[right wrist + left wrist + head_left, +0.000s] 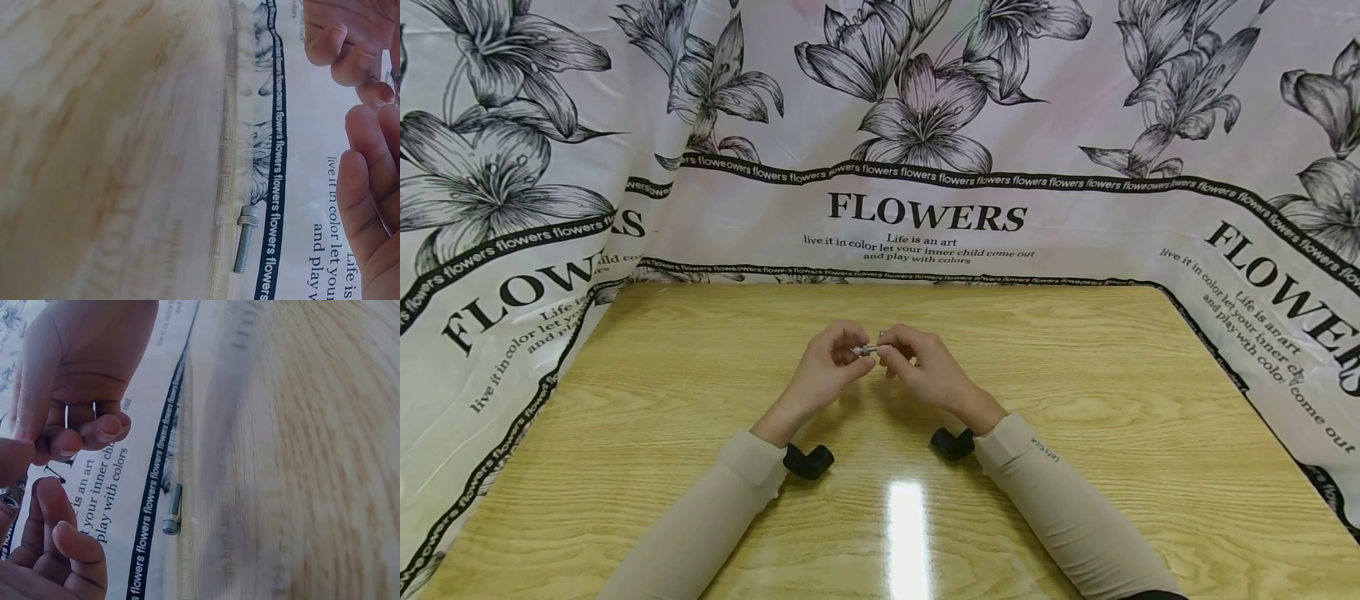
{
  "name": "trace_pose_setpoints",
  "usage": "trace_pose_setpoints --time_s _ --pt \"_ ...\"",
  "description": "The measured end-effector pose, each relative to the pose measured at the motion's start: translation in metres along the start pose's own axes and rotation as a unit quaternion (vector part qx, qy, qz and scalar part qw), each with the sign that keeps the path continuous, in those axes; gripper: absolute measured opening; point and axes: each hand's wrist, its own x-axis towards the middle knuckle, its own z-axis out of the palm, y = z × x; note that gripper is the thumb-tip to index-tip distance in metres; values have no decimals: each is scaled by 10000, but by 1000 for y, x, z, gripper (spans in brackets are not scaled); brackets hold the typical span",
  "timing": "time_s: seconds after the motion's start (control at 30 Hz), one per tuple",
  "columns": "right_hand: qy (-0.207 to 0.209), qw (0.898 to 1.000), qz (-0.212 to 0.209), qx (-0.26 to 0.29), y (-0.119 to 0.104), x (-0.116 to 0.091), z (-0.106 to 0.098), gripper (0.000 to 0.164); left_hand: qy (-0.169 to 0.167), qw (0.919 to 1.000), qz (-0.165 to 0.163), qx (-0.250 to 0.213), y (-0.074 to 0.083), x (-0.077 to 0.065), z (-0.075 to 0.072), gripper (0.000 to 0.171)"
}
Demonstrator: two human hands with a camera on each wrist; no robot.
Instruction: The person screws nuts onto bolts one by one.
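Over the middle of the table, my left hand (823, 367) and right hand (929, 367) meet at a small silvery bolt (863, 351). Thumb and forefinger of the left hand pinch its thicker, ringed end; the right fingertips hold its thin shank. Only a shiny bit of this held bolt (10, 497) shows at the edge of the left wrist view, and fingers hide most of it. Beyond the hands is a second bolt (244, 239), with a nut close against its head. The left wrist view shows the second bolt (172, 512) too, apart from both hands.
A glossy wood-grain table (1037, 517) lies beneath the hands. Flower-printed sheeting (925, 225) rises along its back and both sides. Black curved mounts (808, 461) sit at both wrists, below the sleeve cuffs.
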Motion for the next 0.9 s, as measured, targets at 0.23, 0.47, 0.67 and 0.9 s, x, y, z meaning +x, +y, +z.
trace_pose_setpoints --time_s 0.23,0.47,0.67,0.9 --pt "-7 10000 7 -24 1 -1 0 13 68 9998 -17 193 1 0 1 14" --pt "-15 10000 -24 -6 1 0 0 17 19 9990 -318 318 0 1 1 30" --pt "57 10000 -26 17 1 0 0 11 -12 9996 -258 74 8 -2 0 22" --pt "83 10000 10 19 1 0 0 10 -20 9998 174 -83 33 -10 1 19"
